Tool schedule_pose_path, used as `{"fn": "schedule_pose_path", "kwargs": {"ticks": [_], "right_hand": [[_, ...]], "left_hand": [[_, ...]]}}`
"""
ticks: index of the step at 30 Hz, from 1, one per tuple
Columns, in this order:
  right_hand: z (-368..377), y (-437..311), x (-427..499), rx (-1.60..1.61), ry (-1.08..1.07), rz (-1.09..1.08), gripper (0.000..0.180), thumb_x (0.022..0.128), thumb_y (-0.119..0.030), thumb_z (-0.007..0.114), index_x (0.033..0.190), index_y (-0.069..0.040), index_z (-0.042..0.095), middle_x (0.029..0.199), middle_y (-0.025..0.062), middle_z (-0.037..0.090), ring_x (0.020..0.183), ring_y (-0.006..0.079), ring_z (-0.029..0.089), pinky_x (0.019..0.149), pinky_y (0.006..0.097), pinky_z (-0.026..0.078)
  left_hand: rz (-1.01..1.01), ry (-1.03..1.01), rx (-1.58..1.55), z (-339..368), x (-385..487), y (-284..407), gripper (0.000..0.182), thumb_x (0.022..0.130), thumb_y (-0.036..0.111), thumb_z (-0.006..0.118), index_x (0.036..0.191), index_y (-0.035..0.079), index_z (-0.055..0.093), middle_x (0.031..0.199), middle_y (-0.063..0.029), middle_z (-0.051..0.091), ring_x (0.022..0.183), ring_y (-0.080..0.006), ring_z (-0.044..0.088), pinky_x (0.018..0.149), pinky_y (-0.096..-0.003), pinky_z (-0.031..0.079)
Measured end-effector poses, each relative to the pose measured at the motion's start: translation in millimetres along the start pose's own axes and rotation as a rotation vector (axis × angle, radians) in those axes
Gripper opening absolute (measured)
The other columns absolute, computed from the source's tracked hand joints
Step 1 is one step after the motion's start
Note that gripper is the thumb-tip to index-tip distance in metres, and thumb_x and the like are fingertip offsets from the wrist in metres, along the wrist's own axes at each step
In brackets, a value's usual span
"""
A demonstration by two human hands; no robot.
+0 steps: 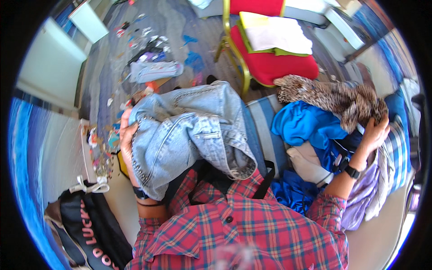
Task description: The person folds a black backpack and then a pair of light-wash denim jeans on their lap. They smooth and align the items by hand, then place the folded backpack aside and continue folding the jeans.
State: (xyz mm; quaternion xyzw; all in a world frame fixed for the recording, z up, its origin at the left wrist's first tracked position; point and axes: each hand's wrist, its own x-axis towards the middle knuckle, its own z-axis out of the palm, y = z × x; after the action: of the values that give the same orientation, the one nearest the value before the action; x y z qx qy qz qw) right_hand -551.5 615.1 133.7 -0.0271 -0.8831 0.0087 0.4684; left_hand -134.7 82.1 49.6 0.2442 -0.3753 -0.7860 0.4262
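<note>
A light-blue denim garment (pixel 179 135) with studded trim lies bunched across my lap. My left hand (pixel 128 135) holds its left edge, the thumb over the studs and the fingers partly hidden beneath. Far to the right, my right hand (pixel 374 133) has its fingers closed on the end of a brown patterned furry garment (pixel 317 91). That furry piece stretches over a pile of clothes on the seat. Under it lie a bright blue cloth (pixel 307 123), a beige cloth (pixel 307 163) and a lilac garment (pixel 359 195).
A red chair (pixel 270 69) with a gold frame stands ahead, bearing folded white cloth (pixel 280 33). Folded pale jeans (pixel 153 71) and scattered scraps lie on the patterned carpet (pixel 111 60). A black garment (pixel 91 219) with pink lettering is at my left; a checked cushion (pixel 398 152) sits right.
</note>
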Motion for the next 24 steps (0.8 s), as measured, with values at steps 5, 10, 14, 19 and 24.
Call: {"fn": "schedule_pose_path", "kwargs": {"ticks": [5,10,14,19,24], "right_hand": [[4,-37,-75,-0.118,0.141,-0.292,0.051,0.088,-0.027,0.076,0.138,-0.017,0.066,0.129,0.0175,0.067,0.115,0.0394,0.064,0.097,0.0528,0.052],[-32,-160,-168,1.202,-1.078,-0.224,0.047,0.093,-0.014,0.08,0.137,-0.005,0.064,0.128,0.0098,0.068,0.112,0.0236,0.066,0.094,0.0369,0.055],[-92,-226,-214,1.354,-1.268,-0.564,0.075,0.08,-0.022,0.091,0.144,-0.006,0.057,0.136,0.0147,0.061,0.122,0.0318,0.062,0.099,0.0404,0.052],[-119,-248,-210,1.261,-1.223,-0.675,0.091,0.073,-0.028,0.095,0.151,-0.007,0.052,0.146,0.0223,0.055,0.134,0.0446,0.055,0.111,0.0469,0.048],[-121,-248,-216,1.181,-1.082,-0.802,0.084,0.076,-0.012,0.087,0.151,-0.005,0.052,0.146,0.0225,0.056,0.132,0.0422,0.057,0.108,0.0446,0.05]], "left_hand": [[0.055,-0.112,-0.037,-33,4,4,0.037,0.097,0.013,0.061,0.133,0.005,0.061,0.119,-0.0092,0.069,0.104,-0.0194,0.068,0.099,-0.0343,0.053],[0.031,-0.146,-0.017,-55,-10,14,0.06,0.095,0.023,0.062,0.149,0.003,0.049,0.142,-0.0142,0.059,0.128,-0.0269,0.061,0.112,-0.0409,0.047],[0.055,-0.169,0.06,-59,-24,22,0.089,0.082,0.034,0.079,0.155,0.004,0.04,0.145,-0.0153,0.057,0.132,-0.0296,0.059,0.117,-0.0428,0.043],[0.031,-0.21,0.163,-69,-40,28,0.12,0.065,0.037,0.093,0.163,0.002,0.031,0.157,-0.0138,0.048,0.143,-0.03,0.05,0.121,-0.0421,0.037],[-0.059,-0.089,0.143,-91,-66,17,0.104,0.071,0.006,0.088,0.162,0.002,0.038,0.15,-0.0126,0.057,0.136,-0.0274,0.058,0.117,-0.0396,0.042]]}}
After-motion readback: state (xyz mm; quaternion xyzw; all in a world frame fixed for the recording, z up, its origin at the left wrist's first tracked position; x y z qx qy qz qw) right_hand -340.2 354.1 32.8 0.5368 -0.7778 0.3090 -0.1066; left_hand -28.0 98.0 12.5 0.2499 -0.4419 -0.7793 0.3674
